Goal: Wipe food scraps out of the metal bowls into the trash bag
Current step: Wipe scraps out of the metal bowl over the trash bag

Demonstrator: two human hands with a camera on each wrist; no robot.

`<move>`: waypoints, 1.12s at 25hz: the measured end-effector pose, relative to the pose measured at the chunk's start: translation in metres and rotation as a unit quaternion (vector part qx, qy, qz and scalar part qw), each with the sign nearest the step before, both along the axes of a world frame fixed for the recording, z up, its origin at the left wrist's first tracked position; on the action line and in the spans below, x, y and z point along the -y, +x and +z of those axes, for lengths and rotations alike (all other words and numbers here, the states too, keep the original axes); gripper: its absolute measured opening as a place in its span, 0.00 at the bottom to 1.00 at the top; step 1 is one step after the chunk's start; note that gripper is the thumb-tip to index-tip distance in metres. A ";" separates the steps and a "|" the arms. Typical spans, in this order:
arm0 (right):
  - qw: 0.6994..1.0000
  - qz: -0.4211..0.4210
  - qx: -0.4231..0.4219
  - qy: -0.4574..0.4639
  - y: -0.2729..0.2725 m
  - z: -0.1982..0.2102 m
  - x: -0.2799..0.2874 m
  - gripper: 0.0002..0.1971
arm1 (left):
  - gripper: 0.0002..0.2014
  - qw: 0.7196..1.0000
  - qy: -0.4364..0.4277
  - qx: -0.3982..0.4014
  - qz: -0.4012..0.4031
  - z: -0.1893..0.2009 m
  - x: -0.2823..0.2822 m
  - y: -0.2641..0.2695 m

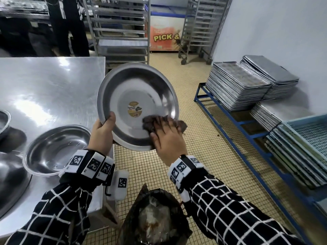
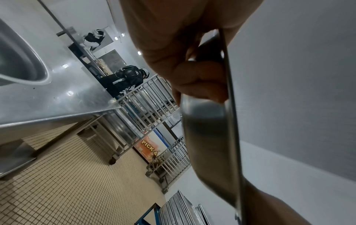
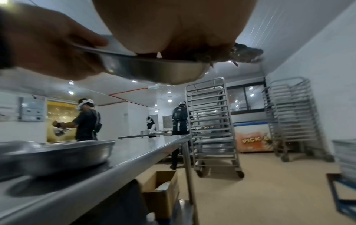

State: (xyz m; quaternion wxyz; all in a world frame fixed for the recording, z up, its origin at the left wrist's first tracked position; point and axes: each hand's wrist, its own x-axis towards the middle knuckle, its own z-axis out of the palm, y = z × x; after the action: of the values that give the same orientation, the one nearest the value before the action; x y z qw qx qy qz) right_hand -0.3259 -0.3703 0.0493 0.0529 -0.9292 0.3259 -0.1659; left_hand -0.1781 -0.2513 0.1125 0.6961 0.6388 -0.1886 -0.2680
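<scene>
I hold a wide metal bowl (image 1: 134,89) tilted up towards me, above the floor just off the table's right edge. A round paper label (image 1: 135,108) is stuck in its middle. My left hand (image 1: 107,124) grips the bowl's lower left rim, thumb inside and fingers behind (image 2: 200,79). My right hand (image 1: 166,133) lies flat on a dark cloth (image 1: 147,123) and presses it against the lower right inner wall. The cloth's end (image 3: 246,51) hangs past the rim. A dark trash bag (image 1: 155,218) stands open on the floor below, between my forearms.
The steel table (image 1: 53,85) at the left carries another bowl (image 1: 56,149) and parts of two more at its left edge. Stacked baking trays (image 1: 237,89) sit on a low blue rack (image 1: 230,117) at the right, beside blue crates (image 1: 309,135). Tall tray trolleys (image 1: 122,29) stand behind.
</scene>
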 end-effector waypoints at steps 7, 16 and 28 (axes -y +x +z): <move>0.974 0.097 0.184 0.085 0.005 -0.007 -0.057 0.29 | 0.25 0.999 -0.017 0.000 0.038 -0.002 0.010 -0.014; 0.914 -0.123 0.282 0.263 -0.003 -0.006 -0.003 0.27 | 0.11 0.999 -0.021 -0.008 -0.022 -0.009 0.006 -0.024; 0.795 -0.133 0.361 0.469 -0.033 0.011 0.042 0.12 | 0.02 0.998 -0.002 -0.045 -0.043 -0.007 -0.006 -0.022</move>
State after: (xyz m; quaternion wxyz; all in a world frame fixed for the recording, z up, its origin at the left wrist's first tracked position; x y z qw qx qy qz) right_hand -0.3591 -0.4119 0.0599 0.5738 -0.6106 0.4409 -0.3216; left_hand -0.2001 -0.2453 0.1057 0.6931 0.6160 -0.1851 -0.3254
